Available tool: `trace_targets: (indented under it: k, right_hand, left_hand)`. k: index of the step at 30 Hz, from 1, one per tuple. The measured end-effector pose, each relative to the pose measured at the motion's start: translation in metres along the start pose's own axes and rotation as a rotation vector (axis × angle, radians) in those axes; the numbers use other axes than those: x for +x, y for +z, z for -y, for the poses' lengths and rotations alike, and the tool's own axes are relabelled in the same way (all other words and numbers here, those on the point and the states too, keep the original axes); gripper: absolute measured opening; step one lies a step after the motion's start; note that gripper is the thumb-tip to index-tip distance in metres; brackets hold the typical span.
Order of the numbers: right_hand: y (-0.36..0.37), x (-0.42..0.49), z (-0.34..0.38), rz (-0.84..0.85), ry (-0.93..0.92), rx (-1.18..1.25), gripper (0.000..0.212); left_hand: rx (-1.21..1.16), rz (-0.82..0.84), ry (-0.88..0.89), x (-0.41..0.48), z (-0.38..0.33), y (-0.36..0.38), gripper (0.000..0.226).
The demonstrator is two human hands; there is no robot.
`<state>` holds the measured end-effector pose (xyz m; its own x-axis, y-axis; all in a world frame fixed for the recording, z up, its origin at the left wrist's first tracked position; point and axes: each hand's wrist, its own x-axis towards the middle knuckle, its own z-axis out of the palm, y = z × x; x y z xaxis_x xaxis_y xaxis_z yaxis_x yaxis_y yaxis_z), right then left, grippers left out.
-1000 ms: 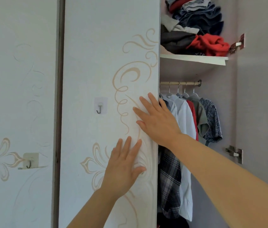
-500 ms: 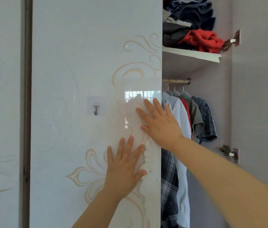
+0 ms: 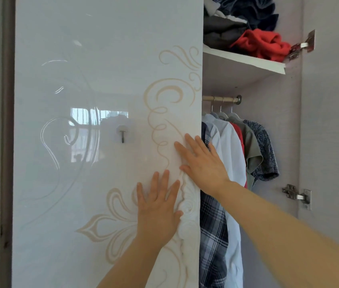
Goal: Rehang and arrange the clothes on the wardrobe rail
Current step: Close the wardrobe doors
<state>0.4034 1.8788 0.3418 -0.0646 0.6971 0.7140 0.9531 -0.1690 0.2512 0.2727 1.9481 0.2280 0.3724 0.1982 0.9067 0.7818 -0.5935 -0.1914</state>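
Observation:
A glossy white wardrobe door (image 3: 102, 80) with beige swirls fills the left and middle of the head view. My left hand (image 3: 158, 206) presses flat on it near its right edge, fingers straight. My right hand (image 3: 203, 163) presses flat higher up, across the door's edge. Behind the edge, a wooden rail (image 3: 219, 98) carries several hung clothes: a plaid shirt (image 3: 213, 235), a white shirt (image 3: 232, 154), a red garment (image 3: 239, 136), an olive shirt (image 3: 251, 146) and a blue mottled shirt (image 3: 265, 150).
A white shelf (image 3: 245, 62) above the rail holds piled clothes, among them a red one (image 3: 262, 43). A stick-on hook (image 3: 123, 136) sits on the door. The right door (image 3: 335, 121) stands open, with hinges (image 3: 296, 194) on the side wall.
The door's right edge has shifted right, covering more of the rail and clothes. Both hands have stayed flat on it and moved along with it.

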Motion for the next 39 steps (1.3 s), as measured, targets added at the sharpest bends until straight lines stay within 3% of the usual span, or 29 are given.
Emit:
trace_targets:
  k: [8, 11, 14, 25, 30, 34, 39]
  right_hand:
    - [-0.003, 0.0, 0.002, -0.039, 0.02, 0.088, 0.06]
    - [-0.018, -0.013, -0.005, -0.185, 0.033, 0.154, 0.058]
    - [-0.036, -0.047, -0.028, -0.344, 0.095, 0.143, 0.051]
    - [-0.145, -0.257, -0.15, -0.403, 0.493, -0.195, 0.044]
    - [-0.185, -0.326, -0.201, -0.492, 0.591, -0.263, 0.044]
    - [-0.196, -0.36, -0.249, -0.512, 0.633, -0.262, 0.049]
    - [-0.185, -0.375, -0.299, -0.498, 0.57, -0.219, 0.042]
  left_hand:
    - [-0.012, 0.003, -0.019, 0.005, -0.002, -0.004, 0.082]
    - [-0.07, -0.011, -0.057, 0.013, -0.014, -0.021, 0.073]
    - [-0.156, -0.053, 0.011, 0.025, -0.04, -0.036, 0.067]
    - [-0.722, -0.092, 0.296, 0.063, -0.263, -0.092, 0.062]
    - [-0.864, -0.158, 0.407, 0.079, -0.353, -0.134, 0.059]
    - [-0.796, -0.266, 0.495, 0.12, -0.405, -0.17, 0.047]
    - [-0.495, -0.218, 0.625, 0.186, -0.444, -0.198, 0.039]
